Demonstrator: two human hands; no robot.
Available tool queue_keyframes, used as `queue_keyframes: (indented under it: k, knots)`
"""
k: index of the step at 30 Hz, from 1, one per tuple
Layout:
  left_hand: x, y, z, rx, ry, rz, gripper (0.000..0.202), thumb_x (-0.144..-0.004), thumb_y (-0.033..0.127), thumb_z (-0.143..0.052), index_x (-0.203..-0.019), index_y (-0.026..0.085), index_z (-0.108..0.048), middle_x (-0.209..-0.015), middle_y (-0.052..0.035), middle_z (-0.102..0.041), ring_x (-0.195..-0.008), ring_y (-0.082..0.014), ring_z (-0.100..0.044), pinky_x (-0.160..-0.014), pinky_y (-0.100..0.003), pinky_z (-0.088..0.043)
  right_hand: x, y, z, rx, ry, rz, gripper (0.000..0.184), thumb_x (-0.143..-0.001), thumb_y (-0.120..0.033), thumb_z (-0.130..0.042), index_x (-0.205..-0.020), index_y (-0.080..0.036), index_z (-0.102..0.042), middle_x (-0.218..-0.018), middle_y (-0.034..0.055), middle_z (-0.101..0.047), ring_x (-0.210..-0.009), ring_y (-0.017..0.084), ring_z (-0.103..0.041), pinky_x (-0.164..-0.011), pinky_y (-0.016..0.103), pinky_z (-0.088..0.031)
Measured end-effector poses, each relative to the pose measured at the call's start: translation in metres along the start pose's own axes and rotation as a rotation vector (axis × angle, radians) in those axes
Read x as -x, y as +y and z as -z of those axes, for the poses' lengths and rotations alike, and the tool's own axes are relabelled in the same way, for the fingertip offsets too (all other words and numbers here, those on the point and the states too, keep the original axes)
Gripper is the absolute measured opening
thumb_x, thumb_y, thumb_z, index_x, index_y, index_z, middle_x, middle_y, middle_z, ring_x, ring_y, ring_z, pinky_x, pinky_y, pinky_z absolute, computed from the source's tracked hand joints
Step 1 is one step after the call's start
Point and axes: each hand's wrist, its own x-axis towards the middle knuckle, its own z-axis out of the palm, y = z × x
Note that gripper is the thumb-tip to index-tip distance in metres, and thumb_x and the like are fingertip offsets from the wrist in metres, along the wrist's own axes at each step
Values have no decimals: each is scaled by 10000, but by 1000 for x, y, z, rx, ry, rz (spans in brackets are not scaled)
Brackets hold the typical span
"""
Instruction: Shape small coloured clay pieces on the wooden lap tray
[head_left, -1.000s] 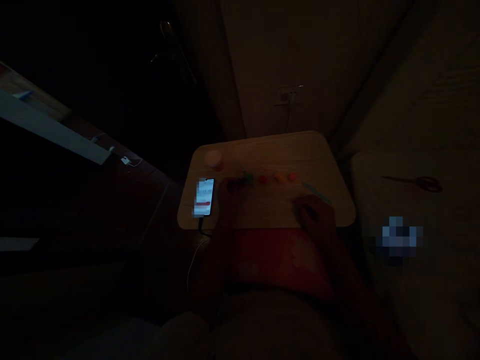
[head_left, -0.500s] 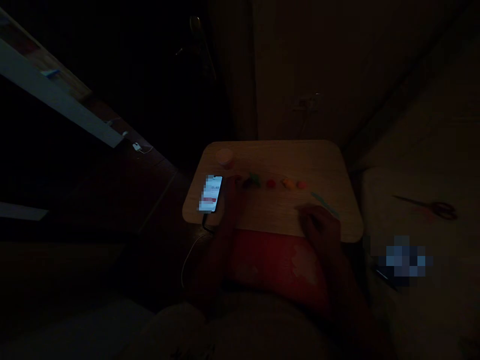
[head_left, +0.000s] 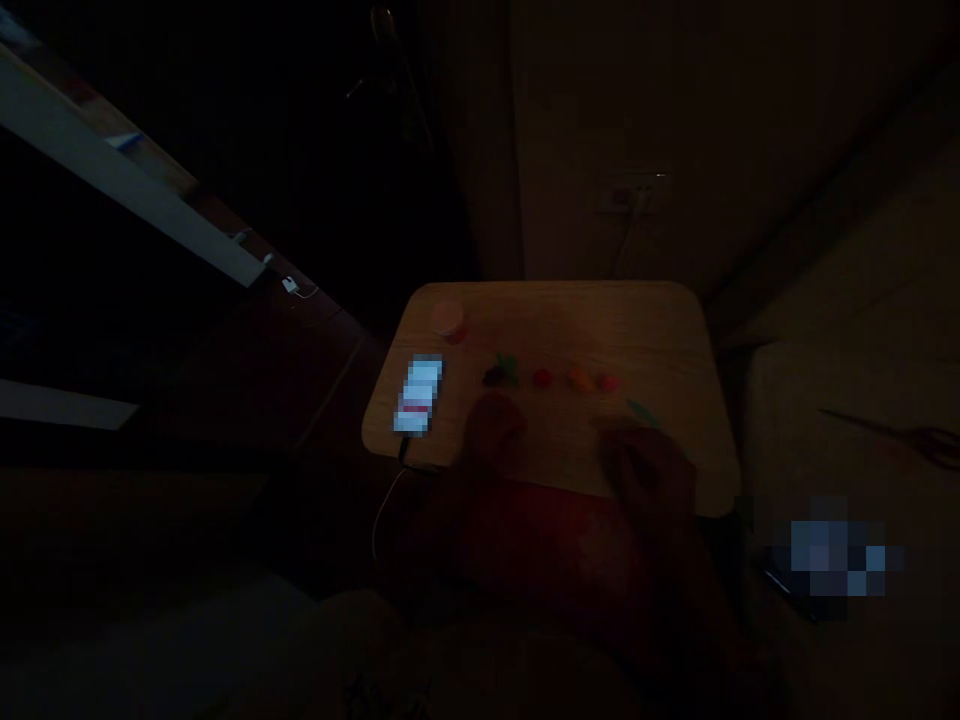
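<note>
On the dim table [head_left: 592,325], both hands look loosely curled, but I cannot tell whether either pinches anything: the left hand [head_left: 495,432] lies nearer than the dark piece [head_left: 493,377] and green piece [head_left: 508,366], the right hand [head_left: 651,468] just beside the blue-green strip [head_left: 641,411]. Red [head_left: 541,377], orange [head_left: 580,377] and pink pieces [head_left: 608,383] continue that row rightward. A lit phone [head_left: 418,395] flanks the left hand, with a round tub [head_left: 450,320] farther off.
</note>
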Motion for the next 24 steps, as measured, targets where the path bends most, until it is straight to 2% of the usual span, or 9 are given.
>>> queue_keyframes:
  k: [2,5,7,9,12,14,17,24]
  knots:
    - [-3,17,-12,147,-229,-62,167,-876,157,-566,-791,254,-672,-806,-46,-670,-810,-234,-631,-817,-405,-541,-11,2,1,67,30,4,150,-1000,-279,-616,-1045,-258,-758,-1028,81,-814,-950,283,-747,-857,459,-555]
    - [-15,35,-35,344,-535,0,202,-865,129,-599,-832,268,-743,-935,-58,-746,-893,-241,-688,-866,-380,-559,-34,6,-3,254,33,-18,260,-971,-380,-658,-1186,-252,-730,-1093,124,-790,-987,336,-691,-876,504,-501]
    - [-25,39,-49,448,-623,103,191,-902,148,-602,-885,241,-768,-980,-71,-770,-910,-239,-708,-883,-371,-556,-50,9,-12,387,13,-36,421,-939,-441,-690,-1302,-227,-693,-1157,164,-760,-1038,371,-635,-865,507,-466]
    - [-33,36,-57,536,-627,226,174,-948,198,-608,-901,216,-774,-970,-70,-775,-918,-222,-715,-917,-359,-545,-63,12,-22,455,-14,-16,401,-944,-401,-675,-1299,-216,-694,-1162,177,-744,-1047,371,-598,-849,491,-434]
    - [-39,25,-60,703,-538,377,152,-935,226,-631,-932,172,-772,-918,-77,-757,-844,-194,-698,-812,-308,-535,-72,17,-33,490,-49,3,229,-978,-312,-620,-1148,-219,-741,-1159,166,-744,-1031,349,-572,-819,468,-398]
    - [-38,19,-59,802,-474,443,167,-938,249,-633,-937,152,-769,-887,-80,-738,-789,-176,-680,-751,-281,-520,-72,23,-36,495,-62,4,203,-1007,-301,-587,-1086,-212,-751,-1138,158,-746,-1011,336,-569,-795,453,-386]
    - [-37,19,-59,847,-458,467,190,-954,274,-640,-900,147,-771,-879,-74,-732,-772,-158,-671,-753,-266,-520,-68,30,-34,478,-74,32,242,-1041,-331,-555,-1071,-200,-757,-1088,148,-744,-969,318,-577,-768,437,-381]
    - [-42,28,-65,748,-510,446,156,-962,193,-639,-906,161,-781,-908,-69,-756,-799,-156,-664,-766,-260,-505,-66,30,-30,446,-48,73,296,-1080,-355,-501,-1126,-199,-749,-1086,151,-754,-974,314,-600,-832,459,-411]
